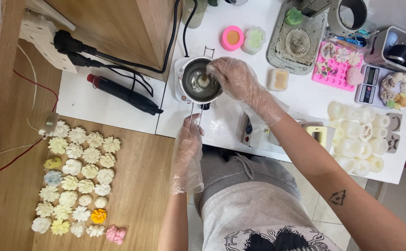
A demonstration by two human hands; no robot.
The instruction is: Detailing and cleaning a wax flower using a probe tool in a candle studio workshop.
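While the left hand grips the thin wire handle of the small metal pot, the right hand reaches over the pot from about 3 o'clock. Both hands wear thin clear plastic gloves.

The right fingers are pinched shut on a small pale lump. The lump sits inside the pot, close to the middle, just to the 8 o'clock side of those fingertips and touching them. I cannot tell if the lump rests on the pot's bottom or hangs a little above it.

The pot stands on a small white hot plate on the white table. Its handle is the long part. It runs straight down from the pot's rim toward 6 o'clock, right to the left hand. The left fingers are curled closed around the end of it.

So the right hand is the one nearer to the lump, and the left hand is the one nearer to the handle. A black tool lies well apart at 9 o'clock from the pot. Many little flower shapes lie on the wooden board at 8 o'clock.
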